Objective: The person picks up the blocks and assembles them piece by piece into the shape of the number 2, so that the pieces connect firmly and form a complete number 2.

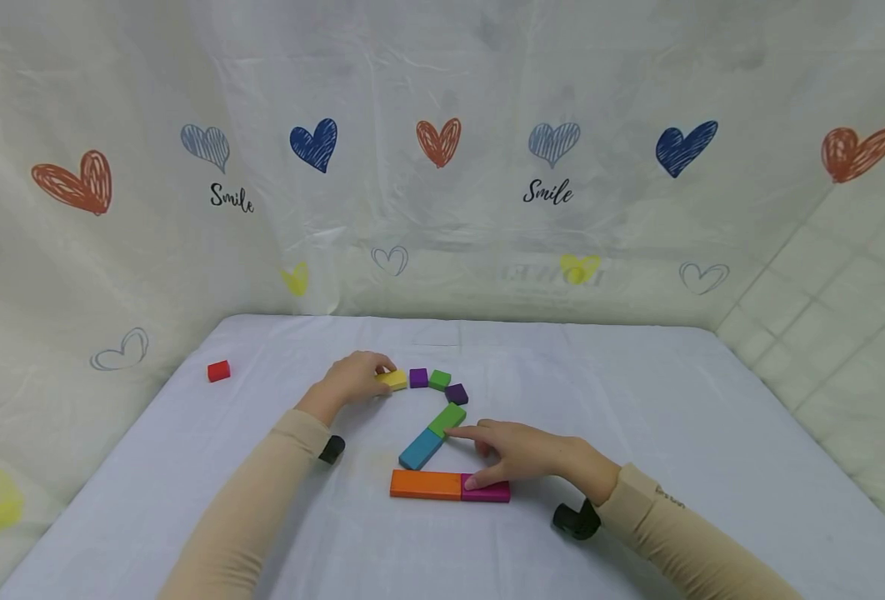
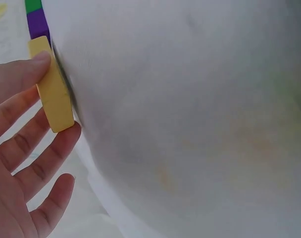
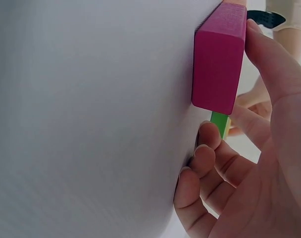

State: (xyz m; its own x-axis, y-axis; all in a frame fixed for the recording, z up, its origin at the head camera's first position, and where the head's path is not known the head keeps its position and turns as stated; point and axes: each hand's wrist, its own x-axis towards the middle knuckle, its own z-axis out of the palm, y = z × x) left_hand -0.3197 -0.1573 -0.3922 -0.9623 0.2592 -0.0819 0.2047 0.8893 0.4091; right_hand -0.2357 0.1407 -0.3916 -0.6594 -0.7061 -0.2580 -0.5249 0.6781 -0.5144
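Observation:
My left hand (image 1: 354, 377) pinches a yellow block (image 2: 59, 101) between thumb and fingers, at the left end of a curved row. A purple block (image 1: 418, 378) lies beside it, followed by a small green block (image 1: 439, 380) and a dark purple block (image 1: 457, 394). Slanting down from there, a longer light green block (image 1: 450, 414) meets a blue block (image 1: 420, 450). Below these, an orange block (image 1: 425, 484) abuts a magenta block (image 3: 217, 69). The thumb of my right hand (image 1: 521, 452) rests on the magenta block, while its extended index finger reaches the light green one.
A red block (image 1: 218, 371) sits alone at the table's far left. White cloth covers the table (image 1: 637, 392), and a curtain printed with hearts (image 1: 438, 142) hangs behind and along both sides. Black wrist devices are strapped under both forearms.

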